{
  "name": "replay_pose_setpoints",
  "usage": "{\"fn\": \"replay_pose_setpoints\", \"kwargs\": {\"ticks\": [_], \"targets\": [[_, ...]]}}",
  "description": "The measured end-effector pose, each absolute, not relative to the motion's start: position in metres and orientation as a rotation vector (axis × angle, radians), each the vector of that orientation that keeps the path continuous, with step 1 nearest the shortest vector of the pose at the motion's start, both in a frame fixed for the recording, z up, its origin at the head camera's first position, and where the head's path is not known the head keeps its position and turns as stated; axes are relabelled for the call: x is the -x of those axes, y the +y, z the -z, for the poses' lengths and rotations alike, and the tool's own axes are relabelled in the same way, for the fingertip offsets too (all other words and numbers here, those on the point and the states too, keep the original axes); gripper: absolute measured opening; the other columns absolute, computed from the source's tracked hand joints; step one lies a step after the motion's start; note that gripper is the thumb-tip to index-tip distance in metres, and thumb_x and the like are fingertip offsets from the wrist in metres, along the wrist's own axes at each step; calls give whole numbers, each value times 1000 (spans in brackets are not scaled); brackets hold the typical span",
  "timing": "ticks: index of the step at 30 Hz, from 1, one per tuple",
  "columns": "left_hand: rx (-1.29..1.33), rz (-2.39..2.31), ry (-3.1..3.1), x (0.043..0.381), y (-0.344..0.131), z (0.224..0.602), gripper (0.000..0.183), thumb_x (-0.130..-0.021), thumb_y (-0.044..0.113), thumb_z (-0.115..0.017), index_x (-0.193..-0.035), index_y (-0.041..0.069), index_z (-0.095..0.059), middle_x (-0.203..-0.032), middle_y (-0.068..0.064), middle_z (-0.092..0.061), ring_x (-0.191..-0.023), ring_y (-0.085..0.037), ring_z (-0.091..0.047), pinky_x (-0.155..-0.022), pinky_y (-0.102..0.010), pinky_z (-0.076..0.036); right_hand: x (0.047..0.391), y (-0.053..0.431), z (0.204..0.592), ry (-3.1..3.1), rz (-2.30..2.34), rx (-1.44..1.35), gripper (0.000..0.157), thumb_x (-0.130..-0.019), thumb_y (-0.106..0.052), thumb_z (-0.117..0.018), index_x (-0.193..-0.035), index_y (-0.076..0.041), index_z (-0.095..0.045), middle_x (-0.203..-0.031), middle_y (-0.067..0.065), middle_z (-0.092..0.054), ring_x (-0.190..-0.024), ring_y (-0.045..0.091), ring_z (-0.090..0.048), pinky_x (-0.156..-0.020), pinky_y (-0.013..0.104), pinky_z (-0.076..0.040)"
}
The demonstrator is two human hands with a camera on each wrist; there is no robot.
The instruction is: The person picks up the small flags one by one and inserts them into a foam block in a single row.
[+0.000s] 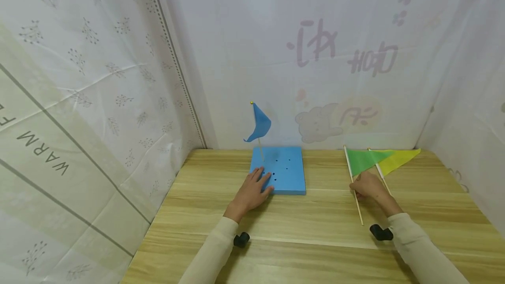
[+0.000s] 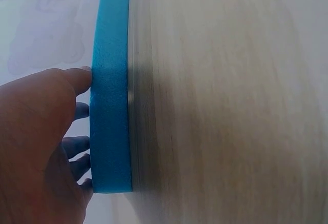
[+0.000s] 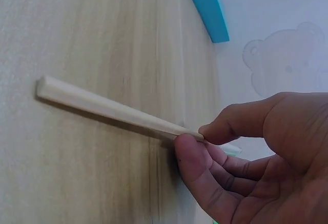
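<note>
My left hand (image 1: 252, 189) rests on the near left part of a blue foam block (image 1: 292, 179), fingers spread over its top. Several small holes dot that top. A blue pennant flag (image 1: 262, 122) with a yellow tip stands in the block's left side, its stick leaning slightly. Over at the right, my right hand (image 1: 370, 185) pinches the wooden stick (image 3: 123, 112) of a green pennant flag (image 1: 364, 160) between thumb and index finger. The stick's lower end lies close over the table in the right wrist view. Beneath the green cloth, a yellow pennant flag (image 1: 402, 159) is partly covered.
The wood-grain table (image 1: 307, 257) runs back to a printed white curtain (image 1: 244, 47), with more curtain at both sides. Black wrist-camera pieces (image 1: 241, 240) sit beside both sleeves. The yellow flag's stick passes under the right hand.
</note>
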State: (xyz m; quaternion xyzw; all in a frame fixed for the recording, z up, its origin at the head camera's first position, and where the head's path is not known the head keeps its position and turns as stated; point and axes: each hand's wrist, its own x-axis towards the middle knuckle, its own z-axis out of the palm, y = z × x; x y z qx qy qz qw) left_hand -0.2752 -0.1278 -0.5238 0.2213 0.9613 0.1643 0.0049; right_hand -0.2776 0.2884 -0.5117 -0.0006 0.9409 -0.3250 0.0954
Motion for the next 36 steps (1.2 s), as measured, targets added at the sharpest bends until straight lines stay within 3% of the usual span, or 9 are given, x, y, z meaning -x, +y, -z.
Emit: {"fn": "replay_pose_setpoints", "kwargs": {"ticks": [4,10,20,27,36], "targets": [[-703,-478,3021,275,-128,523,59,-113,43,-53,-164,15,-45,-174,-19,-30,-163,-41,-25,-133,-58,-26,278,289,510,2835,929,32,28,-88,-10,-61,-60,-7,-65,-53,2,-64,-52,17,-63,-53,27,-47],[-700,-407,3039,274,-127,525,60,-113,44,-51,-165,15,-44,-175,-18,-30,-163,-40,-26,-133,-57,-27,281,287,503,2855,973,55,27,-92,-11,-60,-65,-8,-62,-59,4,-68,-55,17,-68,-55,29,-55],[-727,-410,3059,274,-127,527,59,-113,42,-51,-164,13,-45,-174,-19,-31,-164,-41,-25,-133,-57,-26,282,277,490,2828,1093,77,22,-98,-11,-61,-84,4,-69,-70,9,-74,-61,19,-74,-67,43,-67],[-749,-396,3064,275,-127,528,59,-114,41,-51,-164,12,-44,-174,-17,-32,-163,-39,-27,-133,-56,-27,283,269,479,2804,1186,76,18,-100,-10,-59,-90,4,-64,-77,17,-74,-67,23,-77,-66,43,-68],[-751,-407,3058,277,-126,528,57,-113,40,-52,-164,15,-44,-173,-17,-33,-163,-38,-29,-132,-57,-28,292,264,468,2843,1118,77,18,-99,-14,-60,-95,3,-64,-73,9,-75,-66,18,-76,-63,35,-64]]}}
